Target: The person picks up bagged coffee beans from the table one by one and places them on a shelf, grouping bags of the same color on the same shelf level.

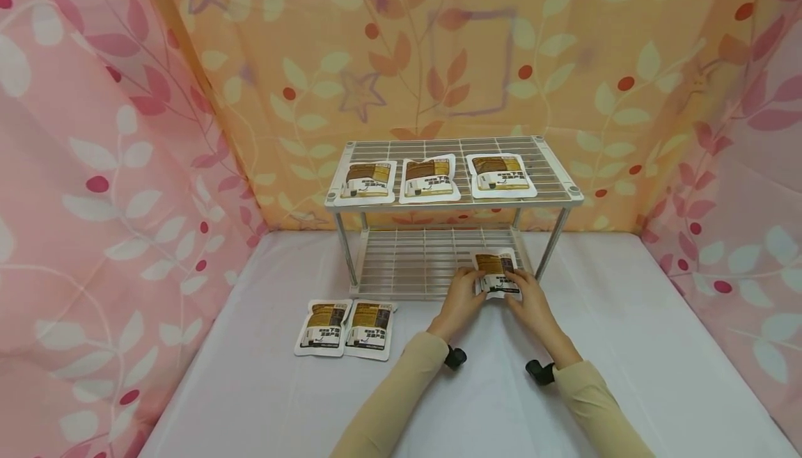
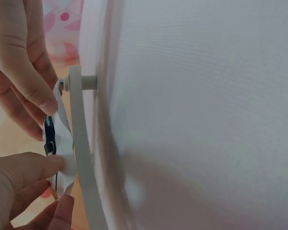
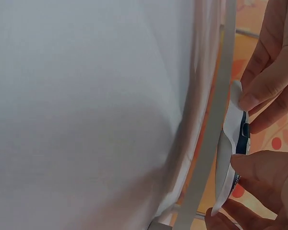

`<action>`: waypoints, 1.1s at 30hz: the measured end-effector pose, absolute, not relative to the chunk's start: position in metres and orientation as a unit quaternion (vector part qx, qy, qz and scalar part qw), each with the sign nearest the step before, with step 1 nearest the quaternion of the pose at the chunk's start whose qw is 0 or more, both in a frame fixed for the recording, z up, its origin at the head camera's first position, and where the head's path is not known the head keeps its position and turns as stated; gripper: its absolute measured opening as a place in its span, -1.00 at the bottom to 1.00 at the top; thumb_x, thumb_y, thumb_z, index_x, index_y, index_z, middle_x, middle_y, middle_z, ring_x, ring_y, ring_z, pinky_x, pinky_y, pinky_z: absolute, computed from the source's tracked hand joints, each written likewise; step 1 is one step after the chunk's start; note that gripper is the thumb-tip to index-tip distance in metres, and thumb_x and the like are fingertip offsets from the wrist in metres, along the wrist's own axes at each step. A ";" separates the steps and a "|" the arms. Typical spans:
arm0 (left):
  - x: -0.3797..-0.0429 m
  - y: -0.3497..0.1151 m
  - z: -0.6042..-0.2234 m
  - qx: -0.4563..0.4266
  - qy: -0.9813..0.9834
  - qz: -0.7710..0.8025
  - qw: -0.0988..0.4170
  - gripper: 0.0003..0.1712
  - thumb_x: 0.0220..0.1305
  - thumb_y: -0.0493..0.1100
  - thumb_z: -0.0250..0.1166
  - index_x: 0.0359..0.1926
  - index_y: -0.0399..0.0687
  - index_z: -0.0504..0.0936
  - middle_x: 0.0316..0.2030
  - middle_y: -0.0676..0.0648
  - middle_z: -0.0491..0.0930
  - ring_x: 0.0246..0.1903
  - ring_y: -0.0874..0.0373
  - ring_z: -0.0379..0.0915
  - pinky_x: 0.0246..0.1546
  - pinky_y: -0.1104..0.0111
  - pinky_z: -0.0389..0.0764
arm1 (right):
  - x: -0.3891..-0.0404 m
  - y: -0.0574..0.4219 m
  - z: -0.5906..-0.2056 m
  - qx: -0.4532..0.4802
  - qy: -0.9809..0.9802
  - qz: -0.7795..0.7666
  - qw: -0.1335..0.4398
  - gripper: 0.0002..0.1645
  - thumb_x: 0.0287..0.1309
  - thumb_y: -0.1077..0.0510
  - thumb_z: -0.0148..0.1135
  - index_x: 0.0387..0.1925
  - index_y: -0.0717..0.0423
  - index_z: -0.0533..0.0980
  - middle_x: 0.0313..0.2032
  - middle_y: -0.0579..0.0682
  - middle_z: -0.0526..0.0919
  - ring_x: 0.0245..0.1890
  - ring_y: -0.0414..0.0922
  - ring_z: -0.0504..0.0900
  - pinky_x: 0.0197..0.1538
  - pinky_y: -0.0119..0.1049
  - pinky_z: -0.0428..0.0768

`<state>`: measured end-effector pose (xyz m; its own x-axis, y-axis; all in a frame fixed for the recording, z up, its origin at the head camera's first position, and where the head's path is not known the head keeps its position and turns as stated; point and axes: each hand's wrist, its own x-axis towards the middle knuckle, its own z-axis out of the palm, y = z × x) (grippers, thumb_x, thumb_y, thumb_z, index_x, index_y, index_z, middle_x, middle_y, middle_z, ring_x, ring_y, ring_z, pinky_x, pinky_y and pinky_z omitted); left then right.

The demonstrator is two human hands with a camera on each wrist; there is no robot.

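Note:
Both hands are at a flat white-edged food pouch (image 1: pixel 497 271) with a brown and dark printed front, at the right front of the rack's lower shelf. My left hand (image 1: pixel 462 299) grips its left side, thumb at the lower edge. On the opposite side my right hand (image 1: pixel 532 303) holds it the same way. In the left wrist view the pouch (image 2: pixel 63 139) is seen edge-on, close to the shelf's front bar (image 2: pixel 81 143). The right wrist view also shows the pouch (image 3: pixel 229 143) from its edge, pinched at both ends.
Three similar pouches (image 1: pixel 429 178) lie in a row on the white wire rack's top shelf (image 1: pixel 438 146). Two more pouches (image 1: pixel 322 328) lie side by side on the white table (image 1: pixel 250 388), left of the hands. Metal legs (image 1: pixel 551 243) hold up the top shelf. Patterned curtains (image 1: pixel 464 47) surround the table.

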<state>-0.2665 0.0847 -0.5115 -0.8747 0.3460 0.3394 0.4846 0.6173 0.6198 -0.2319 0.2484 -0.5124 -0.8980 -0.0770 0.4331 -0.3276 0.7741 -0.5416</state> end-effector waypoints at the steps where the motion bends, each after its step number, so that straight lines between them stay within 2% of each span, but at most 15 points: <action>1: -0.268 0.086 -0.512 -0.232 -0.896 -0.368 0.090 -0.57 0.08 -0.27 0.34 0.03 -0.22 0.57 -0.05 -0.16 0.51 -0.04 0.05 0.44 -0.02 0.39 0.50 | -0.234 0.249 -0.512 0.107 -0.923 0.318 0.190 -0.43 -0.05 0.43 0.27 0.07 0.49 0.39 0.08 0.50 0.34 0.09 0.39 0.33 0.08 0.25 0.35; 6: -0.273 0.091 -0.511 -0.235 -0.899 -0.359 0.088 -0.58 0.10 -0.26 0.32 0.03 -0.23 0.58 -0.06 -0.15 0.53 -0.04 0.04 0.45 -0.01 0.37 0.50 | -0.241 0.251 -0.512 0.091 -0.925 0.332 0.162 -0.44 0.00 0.39 0.23 0.10 0.49 0.37 0.12 0.52 0.30 0.12 0.40 0.30 0.11 0.26 0.31; 21: -0.284 0.097 -0.507 -0.237 -0.904 -0.350 0.068 -0.60 0.09 -0.28 0.29 0.01 -0.21 0.58 -0.05 -0.15 0.55 -0.03 0.03 0.47 0.04 0.35 0.47 | -0.251 0.251 -0.512 0.077 -0.932 0.327 0.137 -0.42 0.05 0.38 0.13 0.14 0.53 0.30 0.13 0.58 0.25 0.14 0.44 0.25 0.13 0.29 0.29; 33: -0.276 0.079 -0.507 -0.252 -0.891 -0.370 0.080 -0.57 0.15 -0.24 0.26 0.07 -0.21 0.54 0.06 -0.14 0.50 0.07 0.02 0.41 0.11 0.31 0.44 | -0.247 0.242 -0.513 0.103 -0.919 0.328 0.192 -0.46 -0.02 0.39 0.20 0.06 0.50 0.38 0.11 0.57 0.30 0.17 0.46 0.22 0.14 0.35 0.23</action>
<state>-0.2763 0.0787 -0.5066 -0.8606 0.3891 0.3287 0.5075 0.5997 0.6188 -0.2465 0.2419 -0.5127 -0.9046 -0.0641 0.4213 -0.3162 0.7638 -0.5626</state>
